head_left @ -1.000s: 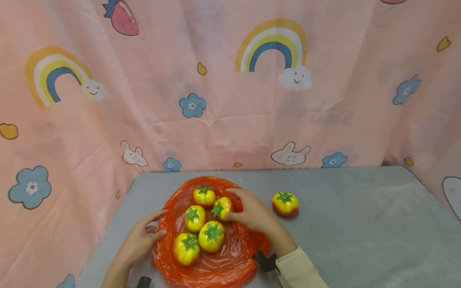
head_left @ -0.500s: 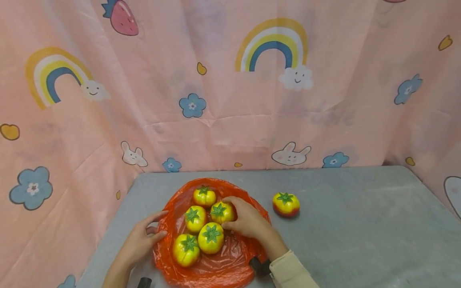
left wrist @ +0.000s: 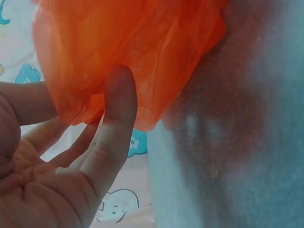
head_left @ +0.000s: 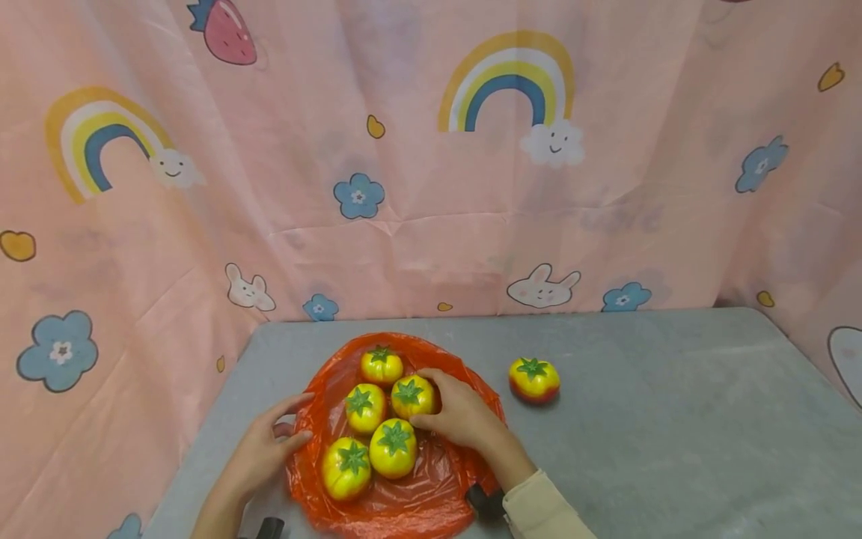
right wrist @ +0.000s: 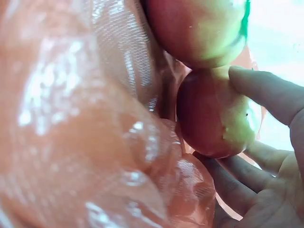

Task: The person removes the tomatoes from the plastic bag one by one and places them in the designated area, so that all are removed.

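A grey table (head_left: 673,419) stretches beneath the left hand (head_left: 259,448) and well past the right hand (head_left: 465,412); beyond both hangs a pink curtain (head_left: 438,247) printed with rainbows (head_left: 509,67), blue flowers (head_left: 359,196), white rabbits (head_left: 544,290) and a strawberry (head_left: 230,34).

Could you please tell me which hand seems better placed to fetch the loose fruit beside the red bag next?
Probably the right hand: it is nearer the loose fruit, though it would first need to release the held fruit. The left hand holds the red bag on its left side.

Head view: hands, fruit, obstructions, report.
Left hand holds red bag by edge. Right hand grips yellow fruit inside; four others alongside. Sixth fruit on table, outside bag. No obstruction seen.
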{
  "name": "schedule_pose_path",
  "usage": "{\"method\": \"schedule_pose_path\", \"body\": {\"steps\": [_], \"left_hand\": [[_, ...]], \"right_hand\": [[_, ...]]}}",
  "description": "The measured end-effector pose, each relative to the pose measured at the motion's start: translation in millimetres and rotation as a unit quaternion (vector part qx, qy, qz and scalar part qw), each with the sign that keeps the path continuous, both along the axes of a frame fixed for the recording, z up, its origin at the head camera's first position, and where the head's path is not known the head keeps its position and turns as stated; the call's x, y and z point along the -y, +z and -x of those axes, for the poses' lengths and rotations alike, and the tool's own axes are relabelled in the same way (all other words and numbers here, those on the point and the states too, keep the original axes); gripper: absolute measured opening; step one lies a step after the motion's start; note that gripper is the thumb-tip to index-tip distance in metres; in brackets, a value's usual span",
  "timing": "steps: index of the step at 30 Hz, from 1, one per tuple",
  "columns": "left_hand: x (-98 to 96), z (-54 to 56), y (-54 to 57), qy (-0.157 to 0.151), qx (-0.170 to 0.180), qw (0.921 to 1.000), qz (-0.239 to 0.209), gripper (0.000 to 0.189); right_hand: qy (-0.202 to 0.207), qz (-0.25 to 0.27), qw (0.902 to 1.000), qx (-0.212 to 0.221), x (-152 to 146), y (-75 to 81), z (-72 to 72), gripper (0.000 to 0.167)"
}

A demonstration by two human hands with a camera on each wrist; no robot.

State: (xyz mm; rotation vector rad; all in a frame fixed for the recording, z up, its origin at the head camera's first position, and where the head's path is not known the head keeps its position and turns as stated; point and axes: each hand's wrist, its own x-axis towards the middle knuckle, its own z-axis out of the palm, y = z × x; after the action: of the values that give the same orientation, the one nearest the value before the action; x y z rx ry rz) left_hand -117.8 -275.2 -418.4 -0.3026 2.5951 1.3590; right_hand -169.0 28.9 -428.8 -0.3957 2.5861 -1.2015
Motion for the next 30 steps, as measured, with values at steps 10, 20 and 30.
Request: {"method": "schedule_pose_path", "body": {"steps": [10, 20, 30], "left_hand": [[1.4, 0.6, -0.3, -0.01, -0.009, 0.9999, -0.007, 0.059], [3.8, 1.5, 1.5, -0.018, -0.013, 0.9997, 0.011, 0.059], [1.4, -0.6, -0.2, -0.015, -0.013, 0.9998, -0.004, 0.059]], "right_hand": [[-0.016, 0.04, 0.9989, -0.017, -16.8, 14.9, -20.1, 0.071], [-0.024, 0.05, 0.998, 0.029, -38.5, 28.0, -49.7, 0.07], [-0.035, 0.055, 0.997, 0.041, -54.7, 30.3, -71.0, 0.071]]}}
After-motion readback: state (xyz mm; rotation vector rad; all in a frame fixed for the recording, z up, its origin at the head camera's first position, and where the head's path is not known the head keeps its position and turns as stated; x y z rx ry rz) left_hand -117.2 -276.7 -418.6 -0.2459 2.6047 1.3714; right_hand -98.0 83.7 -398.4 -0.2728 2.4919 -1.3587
